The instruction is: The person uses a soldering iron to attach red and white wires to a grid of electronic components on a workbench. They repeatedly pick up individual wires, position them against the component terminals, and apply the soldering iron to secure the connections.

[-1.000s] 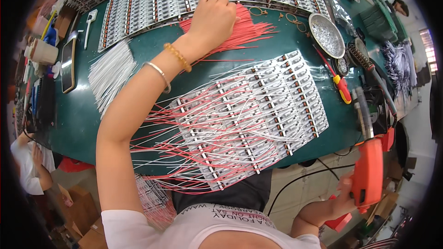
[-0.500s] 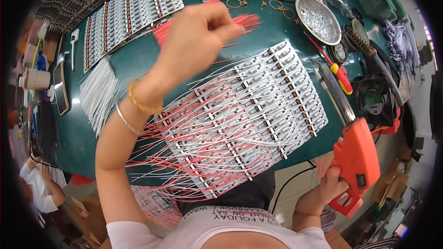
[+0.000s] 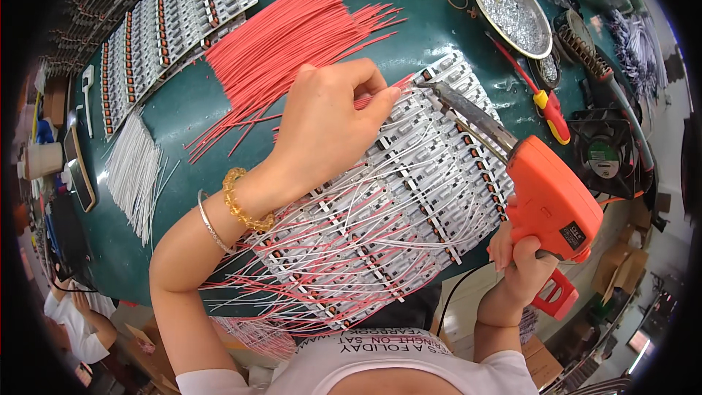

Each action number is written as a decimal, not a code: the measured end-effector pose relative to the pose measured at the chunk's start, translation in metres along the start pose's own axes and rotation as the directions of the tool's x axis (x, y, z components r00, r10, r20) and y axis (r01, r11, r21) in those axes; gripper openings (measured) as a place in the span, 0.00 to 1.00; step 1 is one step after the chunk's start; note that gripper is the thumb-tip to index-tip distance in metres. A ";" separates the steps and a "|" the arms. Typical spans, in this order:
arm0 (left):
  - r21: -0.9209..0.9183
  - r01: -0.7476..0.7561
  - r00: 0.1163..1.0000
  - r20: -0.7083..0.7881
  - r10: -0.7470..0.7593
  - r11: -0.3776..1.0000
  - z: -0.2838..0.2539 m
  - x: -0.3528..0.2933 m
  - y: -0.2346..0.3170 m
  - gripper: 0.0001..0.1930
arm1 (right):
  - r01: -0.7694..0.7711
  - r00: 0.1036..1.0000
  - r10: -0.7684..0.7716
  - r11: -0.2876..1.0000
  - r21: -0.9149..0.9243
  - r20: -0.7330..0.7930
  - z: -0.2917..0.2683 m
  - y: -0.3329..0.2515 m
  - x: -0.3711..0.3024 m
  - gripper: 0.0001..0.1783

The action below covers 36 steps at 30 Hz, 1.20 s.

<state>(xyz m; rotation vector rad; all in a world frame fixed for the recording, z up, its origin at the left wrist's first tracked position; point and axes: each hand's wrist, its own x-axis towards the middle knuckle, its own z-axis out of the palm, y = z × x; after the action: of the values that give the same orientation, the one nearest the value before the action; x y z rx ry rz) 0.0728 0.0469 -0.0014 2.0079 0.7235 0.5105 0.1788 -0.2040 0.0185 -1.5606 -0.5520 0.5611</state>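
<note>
Over the upper edge of the circuit-board panel (image 3: 468, 168), pinches red wire (image 3: 363, 102) with the left hand (image 3: 333, 113). With the right hand (image 3: 525, 271), clasps an orange soldering gun (image 3: 552, 194), metal tip close to that wire. Farther out on the green worktop (image 3: 179, 99), has a red bundle of wires (image 3: 285, 36), then white wires (image 3: 135, 175) leftward, a metal bowl (image 3: 530, 53) and screwdriver (image 3: 556, 121) rightward.
</note>
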 end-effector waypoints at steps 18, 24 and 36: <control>0.218 -0.180 0.981 -0.038 0.192 0.959 0.002 -0.001 -0.002 0.10 | 0.060 0.998 -0.058 0.994 -0.093 0.029 -0.008 0.006 -0.006 0.39; 0.295 -0.274 0.943 -0.104 0.316 0.915 0.000 -0.001 0.001 0.08 | 0.045 0.999 -0.044 0.998 -0.053 0.021 -0.003 0.000 -0.004 0.38; 0.267 -0.252 0.955 -0.090 0.284 0.930 0.014 -0.011 0.009 0.09 | 0.039 0.998 -0.038 0.999 0.025 -0.040 -0.007 -0.006 -0.013 0.41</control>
<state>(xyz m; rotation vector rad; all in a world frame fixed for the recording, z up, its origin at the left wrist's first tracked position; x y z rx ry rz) 0.0755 0.0269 -0.0019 2.3486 0.6159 0.7435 0.1729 -0.2171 0.0249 -1.5307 -0.5418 0.5049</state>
